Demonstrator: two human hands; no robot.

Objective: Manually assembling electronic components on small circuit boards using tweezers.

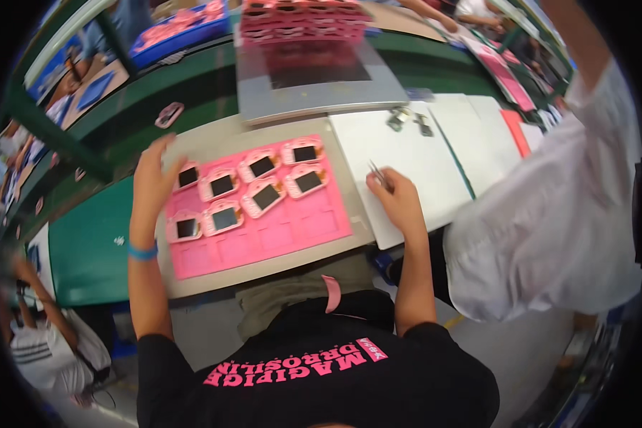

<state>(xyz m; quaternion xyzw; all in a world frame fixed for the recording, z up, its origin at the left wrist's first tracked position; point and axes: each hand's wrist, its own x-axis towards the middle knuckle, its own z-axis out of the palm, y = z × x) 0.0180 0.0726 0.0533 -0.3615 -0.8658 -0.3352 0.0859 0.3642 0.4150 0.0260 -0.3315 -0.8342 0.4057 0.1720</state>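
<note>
A pink foam tray with shallow pockets lies on the bench before me. Several pink-framed devices with dark screens sit in it, among them one pink device in the second row. My left hand is raised by the tray's left edge, fingers apart and nothing visible in them, partly covering a device behind it. In my right hand is a pair of tweezers, its tips pointing up and away from me. That hand is over a white sheet, where small dark electronic parts lie farther off.
Behind the tray, a grey metal platform carries a stack of pink trays. One loose pink frame lies on the green surface, far left. A blue bin holds pink parts. Close on my right stands a person in white.
</note>
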